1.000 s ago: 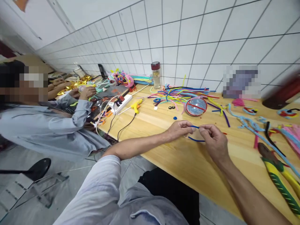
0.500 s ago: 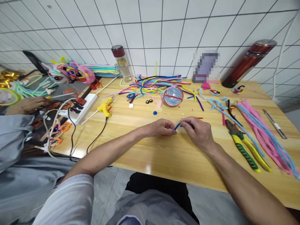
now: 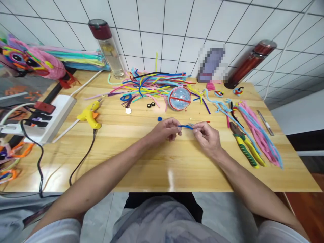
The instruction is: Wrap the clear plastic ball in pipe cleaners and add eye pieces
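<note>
The table (image 3: 157, 168) was pale, glossy wood with visible grain, set by a white tiled wall (image 3: 146, 20) with dark joints; the floor (image 3: 106, 209) was grey. The left hand (image 3: 165, 130) and the right hand (image 3: 208, 136) pinched a blue pipe cleaner (image 3: 186, 126) between them, nearer the person than the clear ball (image 3: 178, 95). A yellow glue gun (image 3: 90, 115) lay left, pliers (image 3: 243, 143) right.

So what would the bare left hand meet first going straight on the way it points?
Probably the bare right hand, across the thin blue fuzzy-looking strip between them, though depth is unclear.
</note>
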`<state>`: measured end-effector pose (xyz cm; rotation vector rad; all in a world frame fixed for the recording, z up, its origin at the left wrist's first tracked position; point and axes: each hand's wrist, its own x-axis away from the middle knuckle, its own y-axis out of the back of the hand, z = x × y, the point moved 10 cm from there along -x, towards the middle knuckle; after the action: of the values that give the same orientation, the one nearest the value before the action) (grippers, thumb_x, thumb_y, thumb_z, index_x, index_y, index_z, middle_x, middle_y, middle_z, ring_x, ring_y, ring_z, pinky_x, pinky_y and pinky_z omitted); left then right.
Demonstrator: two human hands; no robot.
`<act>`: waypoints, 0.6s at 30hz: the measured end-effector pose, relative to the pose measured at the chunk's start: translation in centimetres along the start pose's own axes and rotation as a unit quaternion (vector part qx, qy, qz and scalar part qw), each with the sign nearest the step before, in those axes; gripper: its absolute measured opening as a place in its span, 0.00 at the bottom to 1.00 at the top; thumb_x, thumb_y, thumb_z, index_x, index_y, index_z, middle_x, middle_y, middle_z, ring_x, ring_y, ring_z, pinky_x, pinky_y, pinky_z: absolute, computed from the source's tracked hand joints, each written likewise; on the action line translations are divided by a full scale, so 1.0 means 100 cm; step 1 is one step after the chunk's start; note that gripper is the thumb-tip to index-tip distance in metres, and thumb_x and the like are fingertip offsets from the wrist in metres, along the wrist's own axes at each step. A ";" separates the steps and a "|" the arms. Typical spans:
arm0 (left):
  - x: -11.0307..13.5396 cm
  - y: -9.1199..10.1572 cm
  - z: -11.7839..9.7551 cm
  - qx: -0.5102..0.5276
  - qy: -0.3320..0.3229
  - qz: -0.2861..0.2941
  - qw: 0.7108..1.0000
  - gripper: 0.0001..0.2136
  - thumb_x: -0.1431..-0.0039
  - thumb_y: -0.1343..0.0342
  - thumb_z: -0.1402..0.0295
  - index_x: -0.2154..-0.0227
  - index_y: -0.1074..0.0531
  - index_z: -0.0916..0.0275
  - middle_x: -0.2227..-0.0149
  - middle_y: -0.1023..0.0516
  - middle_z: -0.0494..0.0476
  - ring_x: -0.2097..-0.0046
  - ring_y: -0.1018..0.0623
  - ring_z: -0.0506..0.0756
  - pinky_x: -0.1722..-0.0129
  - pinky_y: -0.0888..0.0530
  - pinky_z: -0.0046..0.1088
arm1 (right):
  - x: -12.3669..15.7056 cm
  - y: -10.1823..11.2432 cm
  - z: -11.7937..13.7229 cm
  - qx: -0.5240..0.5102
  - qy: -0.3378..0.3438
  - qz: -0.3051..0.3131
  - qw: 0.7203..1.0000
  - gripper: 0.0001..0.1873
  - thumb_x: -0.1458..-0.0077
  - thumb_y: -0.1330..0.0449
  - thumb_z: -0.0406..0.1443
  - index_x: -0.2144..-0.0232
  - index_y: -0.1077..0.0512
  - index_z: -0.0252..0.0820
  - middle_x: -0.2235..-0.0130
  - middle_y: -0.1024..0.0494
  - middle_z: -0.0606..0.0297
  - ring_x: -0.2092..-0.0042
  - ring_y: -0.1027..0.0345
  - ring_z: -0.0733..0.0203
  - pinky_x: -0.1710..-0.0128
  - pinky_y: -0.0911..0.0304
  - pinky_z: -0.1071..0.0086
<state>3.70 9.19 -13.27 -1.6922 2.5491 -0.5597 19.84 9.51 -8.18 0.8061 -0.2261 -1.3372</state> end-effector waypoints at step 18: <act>0.010 0.000 -0.028 -0.095 -0.135 -0.067 0.984 0.16 0.46 0.32 0.55 0.68 0.26 0.64 0.72 0.20 0.53 0.75 0.29 0.46 0.74 0.33 0.23 | -0.011 -0.011 0.036 -0.073 0.001 0.098 0.992 0.14 0.39 0.38 0.46 0.58 0.24 0.43 0.72 0.27 0.70 0.70 0.36 0.63 0.67 0.40 0.68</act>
<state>2.66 9.14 -10.46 -1.8623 2.3730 -0.0803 16.66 9.08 -5.98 0.6447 -0.1990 -1.1535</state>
